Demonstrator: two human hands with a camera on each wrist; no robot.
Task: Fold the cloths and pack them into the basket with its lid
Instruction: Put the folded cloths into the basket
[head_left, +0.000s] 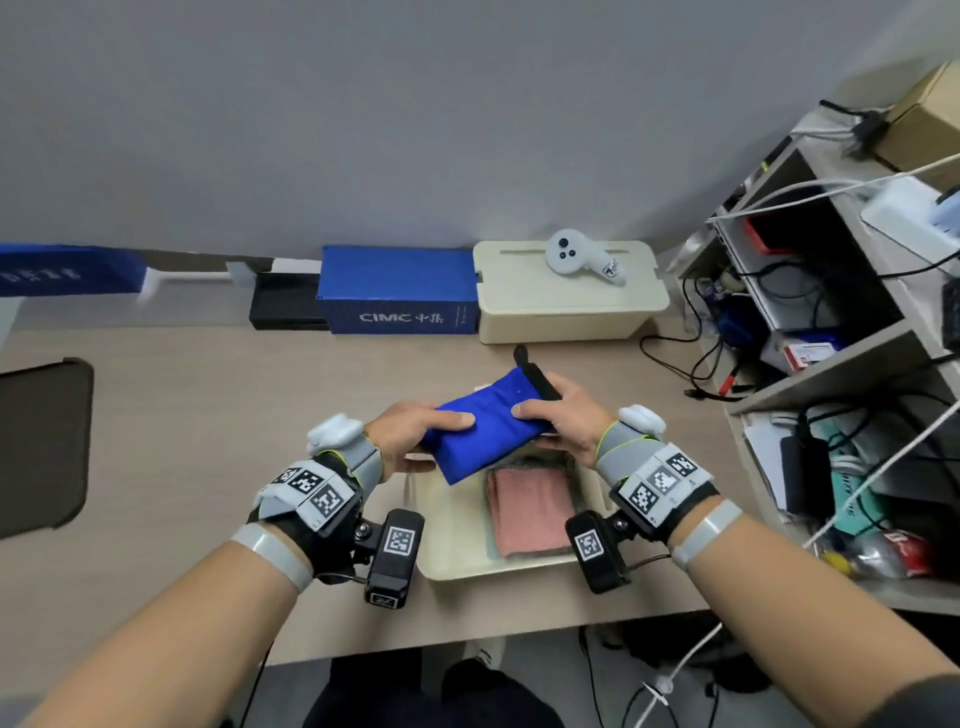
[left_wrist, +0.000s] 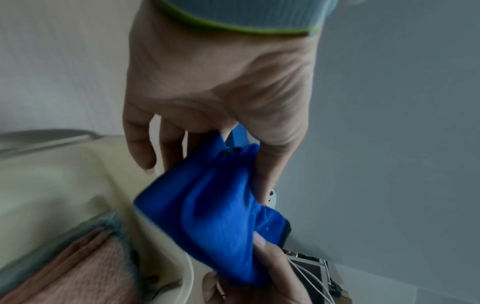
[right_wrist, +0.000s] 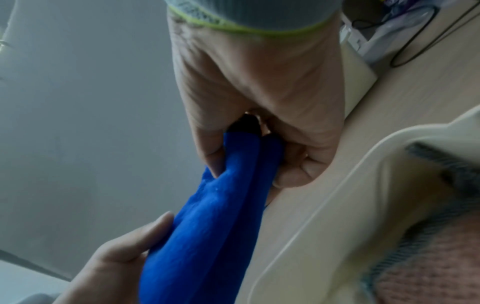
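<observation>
Head view: folded blue cloth (head_left: 485, 423) held above far end of cream basket (head_left: 452, 566), between both hands. Left hand (head_left: 410, 431) grips left end, thumb on top, fingers beneath. Right hand (head_left: 563, 415) pinches right end, black trim (head_left: 540, 382) sticking out past fingers. Two hands, one cloth in air. Inside basket: one pink cloth (head_left: 530, 512) folded flat, grey-edged cloth (right_wrist: 441, 164) under it. Cream lidded box (head_left: 566, 306) at back of table (head_left: 208, 415), white controller (head_left: 579, 260) on top.
</observation>
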